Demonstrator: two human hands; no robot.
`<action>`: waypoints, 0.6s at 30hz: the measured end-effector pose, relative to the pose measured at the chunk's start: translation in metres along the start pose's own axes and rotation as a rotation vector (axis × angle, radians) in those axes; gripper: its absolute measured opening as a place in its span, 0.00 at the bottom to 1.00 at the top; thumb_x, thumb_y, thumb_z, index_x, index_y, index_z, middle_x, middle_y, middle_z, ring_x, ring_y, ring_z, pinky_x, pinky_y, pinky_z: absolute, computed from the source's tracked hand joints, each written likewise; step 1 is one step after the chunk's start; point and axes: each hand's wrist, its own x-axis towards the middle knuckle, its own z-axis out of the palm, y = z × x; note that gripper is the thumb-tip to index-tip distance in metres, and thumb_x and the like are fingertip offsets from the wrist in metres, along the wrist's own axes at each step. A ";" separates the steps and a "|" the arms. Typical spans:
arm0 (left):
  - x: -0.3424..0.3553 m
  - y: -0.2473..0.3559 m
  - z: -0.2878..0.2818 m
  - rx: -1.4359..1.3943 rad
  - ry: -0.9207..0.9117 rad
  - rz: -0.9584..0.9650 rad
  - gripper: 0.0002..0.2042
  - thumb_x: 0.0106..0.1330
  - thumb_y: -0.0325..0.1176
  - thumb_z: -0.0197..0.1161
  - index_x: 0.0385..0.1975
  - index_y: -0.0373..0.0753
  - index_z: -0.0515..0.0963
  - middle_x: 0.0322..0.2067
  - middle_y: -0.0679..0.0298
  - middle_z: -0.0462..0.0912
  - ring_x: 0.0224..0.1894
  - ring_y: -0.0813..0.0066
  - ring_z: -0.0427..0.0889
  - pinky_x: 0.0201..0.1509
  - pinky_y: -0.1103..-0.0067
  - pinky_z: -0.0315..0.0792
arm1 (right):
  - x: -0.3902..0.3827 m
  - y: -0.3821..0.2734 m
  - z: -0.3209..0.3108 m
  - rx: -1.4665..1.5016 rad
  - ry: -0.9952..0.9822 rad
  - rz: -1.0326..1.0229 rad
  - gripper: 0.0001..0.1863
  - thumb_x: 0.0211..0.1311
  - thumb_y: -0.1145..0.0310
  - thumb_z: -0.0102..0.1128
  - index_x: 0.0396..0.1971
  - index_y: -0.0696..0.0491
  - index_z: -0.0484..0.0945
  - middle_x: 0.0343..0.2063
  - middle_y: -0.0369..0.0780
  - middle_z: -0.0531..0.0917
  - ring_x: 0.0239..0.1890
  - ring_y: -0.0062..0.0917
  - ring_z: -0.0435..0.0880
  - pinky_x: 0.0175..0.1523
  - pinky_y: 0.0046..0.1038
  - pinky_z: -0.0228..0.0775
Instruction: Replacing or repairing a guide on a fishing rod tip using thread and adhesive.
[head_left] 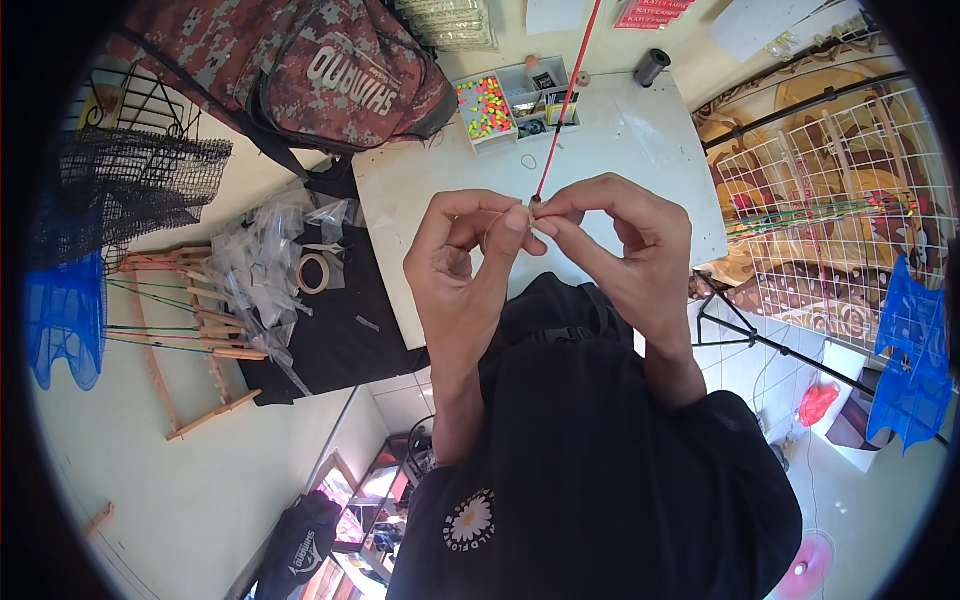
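In front of my chest, above the near part of the white table (pixel 640 215), my two hands meet at their fingertips. A thin red rod (pixel 567 103) slants up and away from them, its dark lower end between the fingers. My left hand (pixel 462 262) is closed in a pinch, and a fine line (pixel 487 238) curves out beside its fingers. My right hand (pixel 630 245) pinches with thumb and forefinger right by the rod's end; the fingertips cover whatever small piece is in them.
A compartment box (pixel 495 140) with bright small beads stands at the table's far edge, near a dark cylinder (pixel 652 68). A camouflage backpack (pixel 340 85) leans at far left. Left of the table lie plastic bags (pixel 260 245) and a tape roll (pixel 313 272). A white wire grid (pixel 830 200) stands right.
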 end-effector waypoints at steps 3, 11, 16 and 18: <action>0.000 -0.001 -0.002 0.033 0.004 0.022 0.07 0.64 0.24 0.62 0.38 0.31 0.73 0.30 0.60 0.82 0.33 0.78 0.83 0.38 0.84 0.72 | -0.001 0.000 0.001 0.024 0.031 0.061 0.07 0.54 0.78 0.65 0.34 0.59 0.83 0.29 0.38 0.85 0.29 0.18 0.81 0.37 0.21 0.71; 0.004 -0.002 -0.001 0.072 -0.100 0.130 0.21 0.51 0.23 0.73 0.45 0.34 0.73 0.33 0.61 0.84 0.22 0.89 0.69 0.27 0.90 0.61 | -0.002 -0.004 0.003 -0.029 0.125 -0.004 0.10 0.52 0.80 0.66 0.36 0.59 0.83 0.28 0.38 0.86 0.31 0.18 0.83 0.38 0.18 0.73; 0.002 -0.009 -0.002 0.102 -0.039 0.091 0.21 0.50 0.21 0.73 0.45 0.33 0.76 0.31 0.61 0.85 0.22 0.91 0.66 0.26 0.90 0.58 | -0.003 -0.007 -0.001 -0.023 0.073 0.032 0.10 0.54 0.86 0.61 0.38 0.64 0.81 0.34 0.43 0.85 0.38 0.22 0.84 0.44 0.20 0.74; 0.001 -0.011 -0.002 0.108 0.007 0.109 0.18 0.52 0.21 0.72 0.44 0.32 0.78 0.30 0.61 0.85 0.22 0.90 0.67 0.26 0.90 0.59 | -0.002 -0.005 -0.002 -0.121 0.060 -0.067 0.10 0.53 0.85 0.62 0.37 0.62 0.82 0.34 0.43 0.85 0.36 0.23 0.83 0.41 0.21 0.73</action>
